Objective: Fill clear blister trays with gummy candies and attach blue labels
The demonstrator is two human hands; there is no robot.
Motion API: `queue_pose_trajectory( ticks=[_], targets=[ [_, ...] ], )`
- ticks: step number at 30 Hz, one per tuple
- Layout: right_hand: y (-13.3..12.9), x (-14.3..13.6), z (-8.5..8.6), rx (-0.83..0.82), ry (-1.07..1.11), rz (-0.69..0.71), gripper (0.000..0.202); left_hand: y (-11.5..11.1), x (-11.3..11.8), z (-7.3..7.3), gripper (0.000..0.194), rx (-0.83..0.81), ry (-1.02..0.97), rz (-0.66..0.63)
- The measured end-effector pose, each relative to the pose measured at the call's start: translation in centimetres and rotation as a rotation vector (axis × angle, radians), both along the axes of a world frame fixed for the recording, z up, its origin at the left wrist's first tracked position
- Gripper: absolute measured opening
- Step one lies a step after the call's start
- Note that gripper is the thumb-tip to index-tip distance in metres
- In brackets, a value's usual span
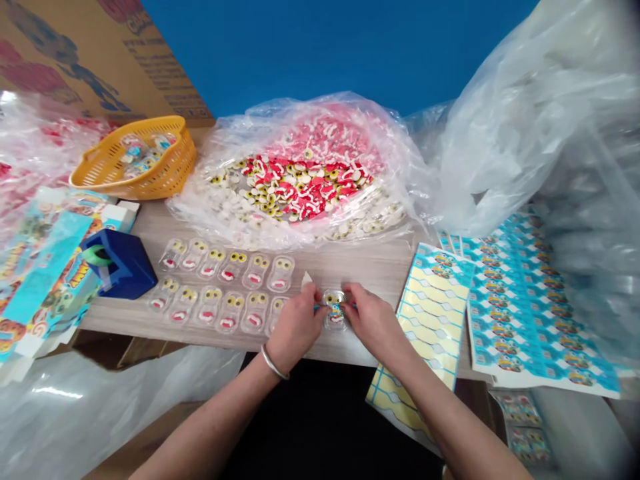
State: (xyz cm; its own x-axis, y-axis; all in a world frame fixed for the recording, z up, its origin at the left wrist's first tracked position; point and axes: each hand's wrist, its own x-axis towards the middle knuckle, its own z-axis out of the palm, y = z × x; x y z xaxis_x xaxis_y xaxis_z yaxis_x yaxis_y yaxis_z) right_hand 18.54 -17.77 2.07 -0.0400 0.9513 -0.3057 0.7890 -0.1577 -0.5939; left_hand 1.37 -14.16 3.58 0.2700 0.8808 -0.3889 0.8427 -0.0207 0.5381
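Note:
A small clear plastic blister pack (334,325) with candy eyes and a red-and-white mouth shape lies near the table's front edge, between my two hands. Across its middle stretches a blue printed sticker (336,311). My left hand (301,321) pinches the sticker's left end, and a pale pointed scrap (307,279) juts up beside its fingers. At the other end, my right hand (371,320) is closed on the sticker. Whether the sticker touches the pack cannot be made out. Left of my hands, two rows of similar filled packs (257,272) lie on the table; my left hand partly covers the nearest one.
A large clear bag (320,180) of loose candy pieces lies behind. A yellow basket (140,177), blue tape dispenser (120,263) and printed cardboard (45,260) sit left. To the right are a mostly peeled sticker sheet (433,300), full sheets (535,313) and plastic bags (525,127).

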Motion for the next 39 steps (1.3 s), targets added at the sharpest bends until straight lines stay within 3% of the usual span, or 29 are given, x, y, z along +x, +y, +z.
queue_pose_trajectory(
  ticks=[4,8,12,15,18,20,22,25,29,33,36,39],
  targets=[
    [-0.3,-0.5,1.0,-0.038,-0.059,0.071,0.021,-0.7,0.1,0.5,0.012,0.015,0.104,-0.062],
    [-2.2,-1.3,1.8,-0.137,-0.068,0.108,0.013,-3.1,-0.4,1.2,0.016,0.018,0.223,-0.154],
    [-3.7,-2.1,2.1,-0.167,-0.067,0.114,0.018,-5.6,-2.4,2.1,0.019,0.09,0.277,-0.107],
    [-3.9,-2.5,2.5,-0.201,-0.081,0.125,0.018,-7.2,-4.7,2.0,0.023,0.029,0.21,0.063],
    [-3.7,-3.0,2.9,-0.234,-0.09,0.159,0.017,-8.9,-6.1,0.9,0.031,-0.355,-0.093,0.313],
    [-3.7,-3.3,3.0,-0.236,-0.09,0.178,0.018,-9.9,-6.0,-0.1,0.037,-0.633,-0.424,0.537],
    [-3.9,-3.7,3.1,-0.221,-0.083,0.189,0.018,-10.4,-5.2,-0.9,0.042,-0.789,-0.688,0.75],
    [-4.4,-4.0,2.9,-0.193,-0.048,0.189,0.02,-10.5,-4.0,-1.3,0.04,-0.852,-0.791,0.918],
    [-5.3,-3.5,1.9,-0.169,0.102,0.086,0.017,-10.5,-3.8,-0.2,0.039,-0.844,-0.757,0.92],
    [-6.3,-2.1,0.9,-0.152,0.511,-0.158,0.023,-10.3,-3.9,1.6,0.041,-0.733,-0.798,0.88],
    [-6.7,-0.9,1.1,-0.2,0.846,-0.291,0.032,-9.5,-3.5,2.8,0.037,-0.657,-0.849,0.804],
    [-6.9,0.1,1.8,-0.199,1.015,-0.33,0.034,-8.6,-2.8,3.8,0.032,-0.644,-0.921,0.703]
  ],
)
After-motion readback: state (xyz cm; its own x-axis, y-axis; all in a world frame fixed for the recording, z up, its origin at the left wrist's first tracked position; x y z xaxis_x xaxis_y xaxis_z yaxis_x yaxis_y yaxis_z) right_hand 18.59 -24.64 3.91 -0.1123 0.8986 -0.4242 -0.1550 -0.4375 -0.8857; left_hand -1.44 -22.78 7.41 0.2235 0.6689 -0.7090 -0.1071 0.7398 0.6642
